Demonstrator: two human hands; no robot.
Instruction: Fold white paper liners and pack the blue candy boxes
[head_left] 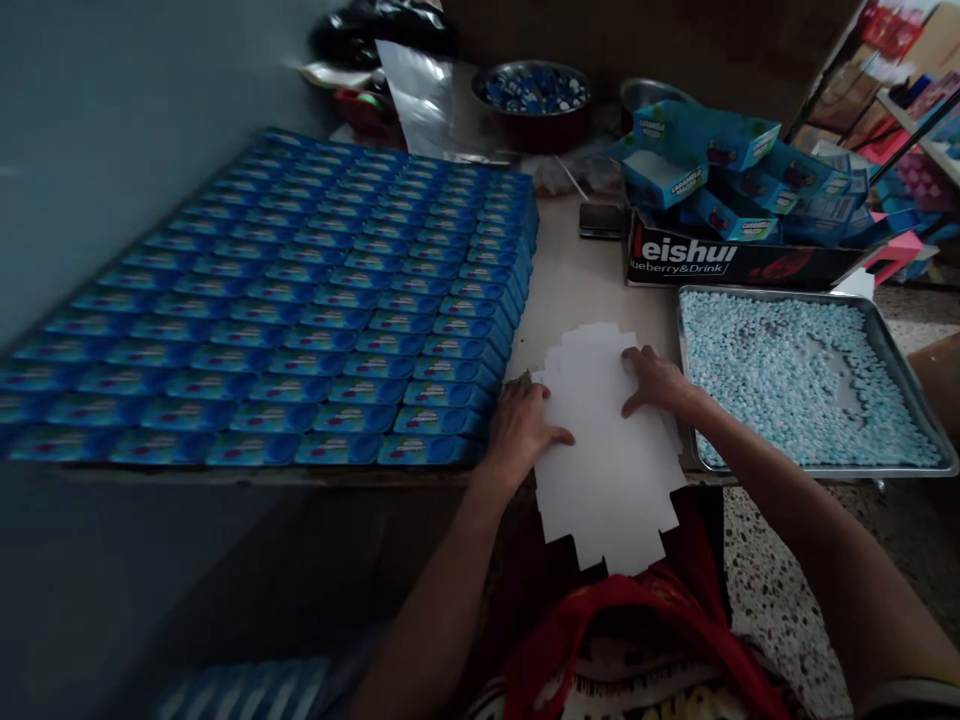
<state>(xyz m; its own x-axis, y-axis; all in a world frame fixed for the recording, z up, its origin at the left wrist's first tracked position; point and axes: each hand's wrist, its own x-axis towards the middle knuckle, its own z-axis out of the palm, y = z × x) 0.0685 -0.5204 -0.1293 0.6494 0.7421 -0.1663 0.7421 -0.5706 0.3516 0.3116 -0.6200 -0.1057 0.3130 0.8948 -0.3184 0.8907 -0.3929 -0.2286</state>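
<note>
In front of me lies a small stack of flat white cardboard box blanks [604, 455] with notched, tabbed ends. Its near end overhangs the table edge above my lap. My left hand [521, 425] holds the left side, thumb across the top sheet and fingers along the edge. At the upper right side, my right hand [656, 385] grips the blanks, with its thumb and fingertips bent onto the white surface. Left of the blanks stand rows of small blue printed boxes [360, 300], packed closely together; my left hand is near their right edge.
A metal tray [817, 470] of pale blue and white pieces sits to the right. Behind it, a black carton [697, 260] holds blue printed open boxes [739, 215]. A metal bowl [532, 125] of blue-and-white items and a silvery bag [420, 100] stand at the back.
</note>
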